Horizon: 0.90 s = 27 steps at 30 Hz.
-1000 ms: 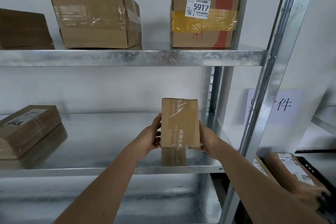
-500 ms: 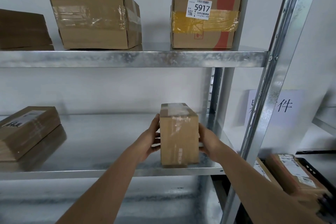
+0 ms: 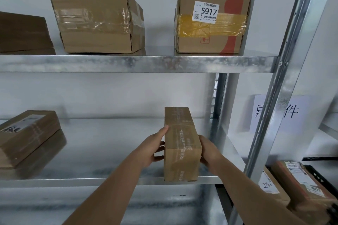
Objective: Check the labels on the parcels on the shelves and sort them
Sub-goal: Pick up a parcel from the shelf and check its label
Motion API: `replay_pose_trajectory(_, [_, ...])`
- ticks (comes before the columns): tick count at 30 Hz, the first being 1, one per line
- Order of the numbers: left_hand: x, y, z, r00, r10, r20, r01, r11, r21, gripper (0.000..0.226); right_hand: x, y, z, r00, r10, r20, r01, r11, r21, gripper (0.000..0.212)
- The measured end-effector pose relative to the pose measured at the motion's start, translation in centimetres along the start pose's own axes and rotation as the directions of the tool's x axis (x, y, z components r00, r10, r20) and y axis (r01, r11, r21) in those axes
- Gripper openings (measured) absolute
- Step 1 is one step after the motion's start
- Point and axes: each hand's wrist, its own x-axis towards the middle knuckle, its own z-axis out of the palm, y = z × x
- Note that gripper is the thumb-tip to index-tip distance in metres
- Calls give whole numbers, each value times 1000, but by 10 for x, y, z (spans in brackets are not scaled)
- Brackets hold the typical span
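Both-hand grip [image 3: 182, 149], parcel [image 3: 181, 144], post [image 3: 274, 115] perhaps close

matt cardboard parcel [image 3: 181, 144], shiny galvanised shelf [image 3: 139, 64]

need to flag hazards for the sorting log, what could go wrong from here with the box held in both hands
1. The small parcel sits at the front lip of the lower shelf, held only from the sides by the left hand and right hand; it could slip off.
2. No label shows on its visible faces, so it may be missorted.
3. Its glossy tape may make the grip slippery.
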Motion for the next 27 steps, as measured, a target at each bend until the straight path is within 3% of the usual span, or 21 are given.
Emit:
replay_pose_trajectory(5, [9,7,-3,999,-28,-18,28,1000,13,34,7,-11,-1,997,63,48,-62,998,-13,50])
replay_pose_trajectory(10, [18,10,-11,998,-44,42,44,999,4,25,13,-27,-7,990,73,122,-59,992,-110,33])
replay_pose_trajectory(14, [34,17,-15,993,-74,92,69,996,51,31,24,-41,-4,989,102,105,-84,982,-169,25])
replay_pose_trajectory(27, [75,36,-15,977,-197,84,186,975,124,58,54,-59,-2,976,192,100,-153,937,-314,39])
